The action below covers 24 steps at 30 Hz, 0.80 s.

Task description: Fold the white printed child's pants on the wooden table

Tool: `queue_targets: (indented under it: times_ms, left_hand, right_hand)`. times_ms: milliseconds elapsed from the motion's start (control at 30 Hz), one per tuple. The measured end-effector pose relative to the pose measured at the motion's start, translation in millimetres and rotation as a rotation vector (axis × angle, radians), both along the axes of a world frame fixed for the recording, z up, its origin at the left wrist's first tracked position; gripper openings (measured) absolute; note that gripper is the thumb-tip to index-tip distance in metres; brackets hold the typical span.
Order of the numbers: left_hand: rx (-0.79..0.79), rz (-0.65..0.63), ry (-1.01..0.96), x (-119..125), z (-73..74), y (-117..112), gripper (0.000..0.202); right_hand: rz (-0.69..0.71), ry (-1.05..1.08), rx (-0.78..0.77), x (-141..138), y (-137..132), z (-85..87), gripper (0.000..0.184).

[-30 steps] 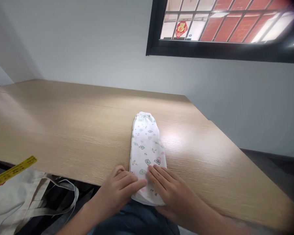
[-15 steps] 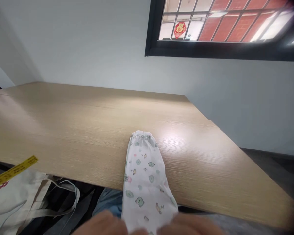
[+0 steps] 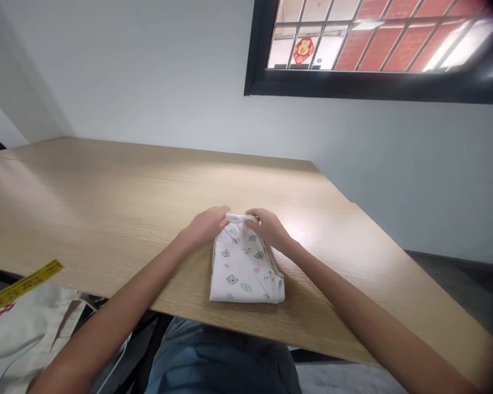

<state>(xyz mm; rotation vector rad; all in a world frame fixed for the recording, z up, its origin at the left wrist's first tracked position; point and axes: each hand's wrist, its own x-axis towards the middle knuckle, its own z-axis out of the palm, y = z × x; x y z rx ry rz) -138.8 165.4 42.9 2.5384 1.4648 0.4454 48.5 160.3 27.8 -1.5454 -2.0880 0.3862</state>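
A pair of small white pants point(image 3: 244, 268) with green and pink animal prints lies folded over on itself on the wooden table point(image 3: 148, 186). The fold is at the near edge, and a gathered band is at the far end. At the far left corner, my left hand point(image 3: 208, 224) pinches the fabric. Opposite it, my right hand point(image 3: 270, 227) has thumb and fingers closed on the far right corner. Part of the band shows between both hands; the fingertips partly cover its ends.
To the lower left, a cream cloth bag point(image 3: 28, 328) with red lettering and cords sits below the table edge. A yellow printed strip point(image 3: 24, 284) lies across its top. Behind the table is a grey wall point(image 3: 156, 71) with a barred window point(image 3: 378, 44).
Both hands have moved from the near edge to the far end, carrying the near part of the pants over. The pants are now doubled and shorter, lying wholly on the table.
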Motion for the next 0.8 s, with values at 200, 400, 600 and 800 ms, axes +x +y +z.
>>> queue_targets:
  times_ms: [200, 400, 600, 800]
  left_hand:
    - [0.085, -0.068, -0.071, -14, 11.9, -42, 0.041]
    - [-0.285, -0.629, -0.160, 7, -8.1, -75, 0.045]
    - [0.028, -0.459, 0.187, 27, -34.5, -9, 0.043]
    - [0.119, -0.251, 0.164, 22, -24.0, 26, 0.041]
  right_hand:
    - [0.174, -0.113, 0.292, 11, -53, 8.9, 0.027]
    - [0.575, -0.249, 0.104, -3, -101, -13.7, 0.021]
    - [0.674, -0.207, 0.051, -13, -139, -11.3, 0.043]
    - [0.777, -0.144, -0.113, -2, -150, -3.2, 0.048]
